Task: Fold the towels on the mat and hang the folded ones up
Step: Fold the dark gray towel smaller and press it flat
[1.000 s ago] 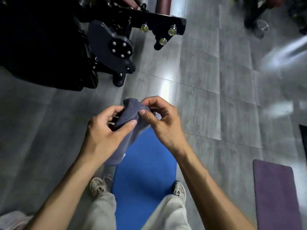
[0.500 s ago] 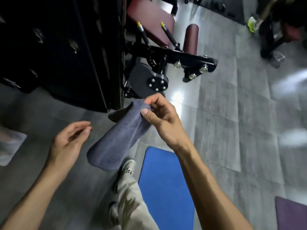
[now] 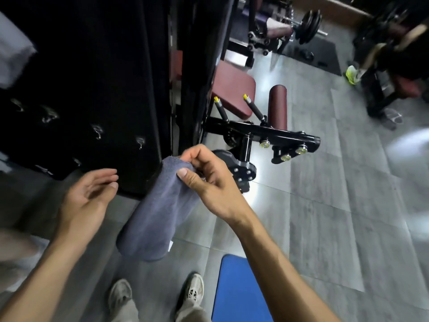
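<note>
A folded grey-blue towel (image 3: pixel 155 217) hangs down in front of me, above the floor. My right hand (image 3: pixel 209 182) pinches its top edge between thumb and fingers. To the left of the towel my left hand (image 3: pixel 88 196) is held with relaxed fingers, palm turned toward it, holding nothing. A black panel (image 3: pixel 92 89) with several metal hooks (image 3: pixel 140 142) stands just beyond the hands at the left. The blue mat (image 3: pixel 236 291) lies on the floor at the bottom, right of my feet.
A gym machine with maroon pads (image 3: pixel 232 87) and a black arm (image 3: pixel 267 133) stands close behind the towel. A barbell with plates (image 3: pixel 308 25) lies farther back. Another person's leg and yellow shoe (image 3: pixel 352 74) show at the upper right. Grey tiled floor (image 3: pixel 336 194) spreads to the right.
My left hand let go of the towel and drew off to the left; my right hand alone carries it. I turned left toward the hook panel, and the mat slid to the lower right.
</note>
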